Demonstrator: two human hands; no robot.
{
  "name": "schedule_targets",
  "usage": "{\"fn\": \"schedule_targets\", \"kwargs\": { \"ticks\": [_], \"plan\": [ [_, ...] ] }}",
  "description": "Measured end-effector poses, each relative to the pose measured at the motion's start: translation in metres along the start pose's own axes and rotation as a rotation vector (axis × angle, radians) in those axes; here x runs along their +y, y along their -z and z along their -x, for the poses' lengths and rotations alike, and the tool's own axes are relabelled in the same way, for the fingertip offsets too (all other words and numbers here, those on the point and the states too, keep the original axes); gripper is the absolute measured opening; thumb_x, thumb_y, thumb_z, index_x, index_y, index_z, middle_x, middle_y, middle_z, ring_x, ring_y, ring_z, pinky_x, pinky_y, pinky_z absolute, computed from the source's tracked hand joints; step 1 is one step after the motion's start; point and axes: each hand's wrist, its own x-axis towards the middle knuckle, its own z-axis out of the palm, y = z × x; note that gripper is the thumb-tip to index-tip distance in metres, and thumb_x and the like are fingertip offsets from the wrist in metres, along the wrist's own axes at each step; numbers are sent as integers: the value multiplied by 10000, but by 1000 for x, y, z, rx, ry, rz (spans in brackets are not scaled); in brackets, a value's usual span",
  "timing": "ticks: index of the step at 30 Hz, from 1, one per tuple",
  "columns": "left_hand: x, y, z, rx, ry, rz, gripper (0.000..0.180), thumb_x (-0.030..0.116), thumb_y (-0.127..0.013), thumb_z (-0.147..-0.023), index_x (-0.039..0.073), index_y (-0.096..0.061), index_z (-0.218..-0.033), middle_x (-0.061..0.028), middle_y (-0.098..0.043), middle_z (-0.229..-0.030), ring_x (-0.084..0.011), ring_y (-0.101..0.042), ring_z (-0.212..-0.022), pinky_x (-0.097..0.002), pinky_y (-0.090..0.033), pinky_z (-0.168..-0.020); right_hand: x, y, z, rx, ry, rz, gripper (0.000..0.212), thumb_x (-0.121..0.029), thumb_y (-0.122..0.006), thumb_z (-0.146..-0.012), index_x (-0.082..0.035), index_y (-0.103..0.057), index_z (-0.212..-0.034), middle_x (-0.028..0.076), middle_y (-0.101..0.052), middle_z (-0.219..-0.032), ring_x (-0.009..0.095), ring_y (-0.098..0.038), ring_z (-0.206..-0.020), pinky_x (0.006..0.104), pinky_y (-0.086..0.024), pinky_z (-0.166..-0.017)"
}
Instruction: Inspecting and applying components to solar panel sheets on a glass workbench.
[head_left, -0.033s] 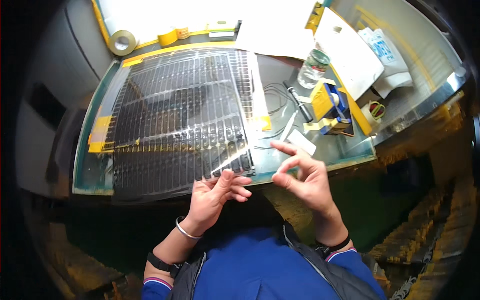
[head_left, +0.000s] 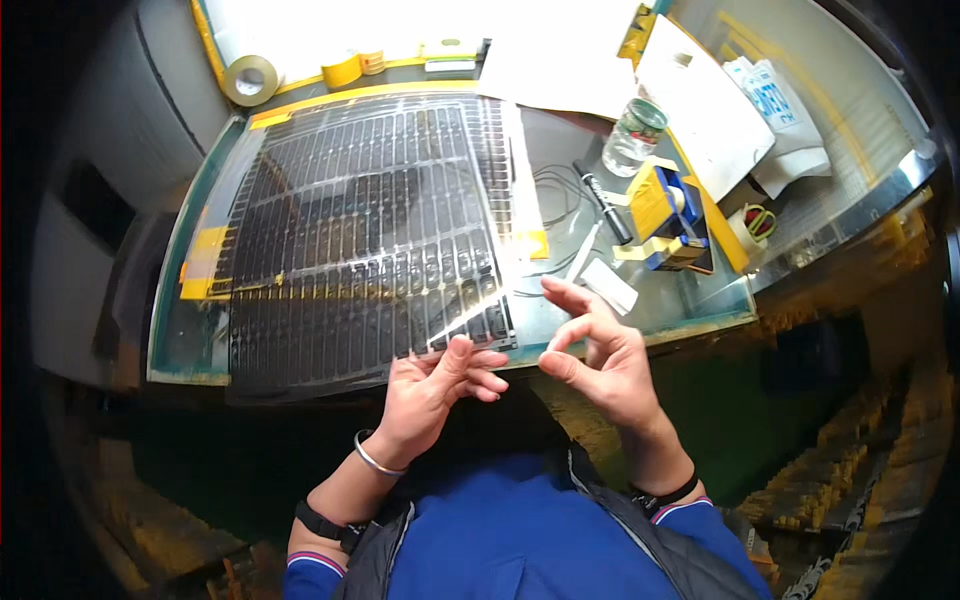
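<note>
A large dark transparent film sheet (head_left: 330, 230) with a grid of rectangular cells lies on the glass-topped table, its near edge hanging past the table's front. My left hand (head_left: 428, 392) is at this sheet's near right corner, palm up, with the thumb raised and the fingers stretched out and apart. Whether it touches the sheet's edge is unclear. Just right of that corner, my right hand (head_left: 612, 370) hovers over the table's front edge. Its thumb tip meets a bent finger in a pinch while another finger points out. Anything between those fingertips is too small to make out.
Right of the sheet lie a black marker (head_left: 603, 203), a white card (head_left: 610, 286) and thin black cables. A blue-and-yellow tape dispenser (head_left: 672, 222) and a glass jar (head_left: 633, 138) stand beyond. Tape rolls (head_left: 250, 81) line the back, near a bright white panel (head_left: 400, 25).
The table and its things sit slightly farther right in the picture. Both hands keep nearly the same pose, the right one shifted a little to the left.
</note>
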Motion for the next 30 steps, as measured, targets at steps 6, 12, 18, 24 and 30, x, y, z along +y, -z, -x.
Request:
{"fn": "schedule_targets", "kwargs": {
  "ticks": [6, 12, 18, 24, 30],
  "plan": [
    [-3, 5, 1, -8, -26, 12, 422, 296, -481, -999, -93, -588, -1122, -233, -674, -1012, -244, -692, -793, -307, -572, -662, 15, -20, -2, 38, -132, -62, 86, -91, -662, -891, -13, -644, -923, 183, -433, -1394, 274, -412, -1290, 405, -297, -1073],
    [-5, 5, 1, -33, -58, -5, 414, 294, -476, -1001, -80, -591, -1135, -231, -675, -1007, -246, -690, -785, -308, -571, -663, 17, -21, -4, 28, -183, -70, 101, -92, -646, -905, 5, -643, -933, 177, -442, -1367, 257, -436, -1261, 385, -324, -1052],
    [-5, 6, 0, -46, -53, 39, 426, 295, -538, -975, -96, -592, -1137, -233, -674, -1004, -243, -696, -795, -302, -574, -677, 20, -22, -5, 40, -190, -74, 103, -88, -653, -900, 8, -644, -936, 183, -443, -1366, 260, -447, -1254, 387, -335, -1046],
    [-5, 6, 0, -43, -55, 34, 424, 297, -537, -975, -93, -596, -1132, -232, -675, -1002, -241, -696, -784, -300, -572, -665, 21, -22, -5, 41, -186, -44, 102, -90, -664, -893, 1, -647, -935, 188, -448, -1361, 262, -454, -1250, 387, -344, -1042],
    [-8, 7, 1, -39, -43, 33, 413, 298, -530, -979, -81, -602, -1127, -223, -678, -1000, -232, -691, -786, -299, -567, -678, 23, -28, -3, 103, -143, 2, 99, -122, -684, -873, -39, -656, -920, 204, -479, -1302, 287, -503, -1203, 396, -364, -1030]
  ]
}}
